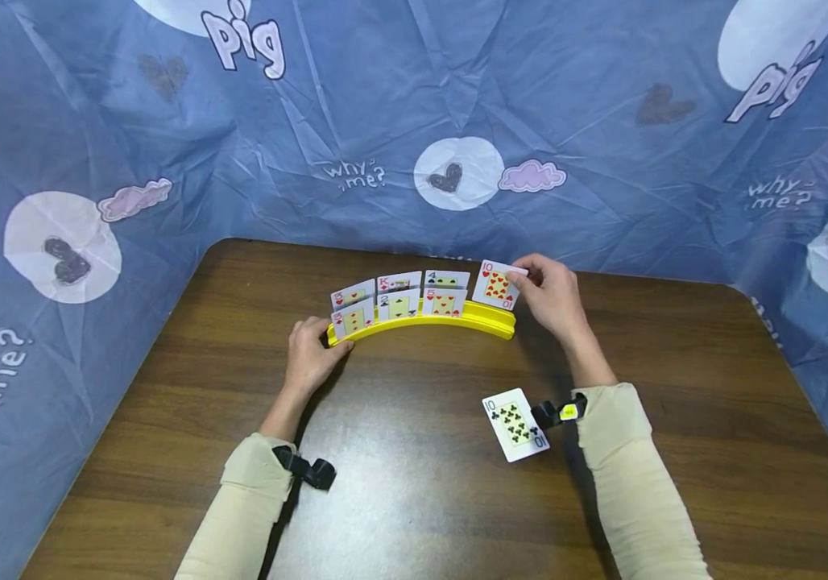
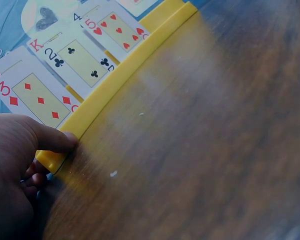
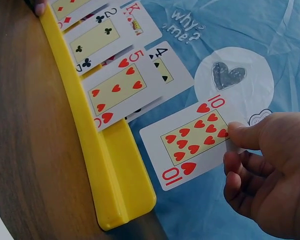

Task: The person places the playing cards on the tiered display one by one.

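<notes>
A curved yellow card holder (image 1: 492,321) stands on the table with two rows of playing cards in it. Its front row has a three of diamonds (image 2: 40,100), a two of clubs (image 3: 94,42) and a five of hearts (image 3: 117,90); behind are a red three (image 1: 353,294), a king (image 1: 398,280) and a four of spades (image 3: 165,70). My left hand (image 1: 308,354) grips the holder's left end, thumb on the front edge. Between thumb and fingers, my right hand (image 1: 555,298) pinches a ten of hearts (image 3: 190,145) above and behind the holder's right end.
A ten of clubs (image 1: 515,424) lies face up on the brown wooden table (image 1: 399,451), near the right wrist's camera (image 1: 548,414). Blue printed cloth (image 1: 385,97) hangs behind the table and along both sides.
</notes>
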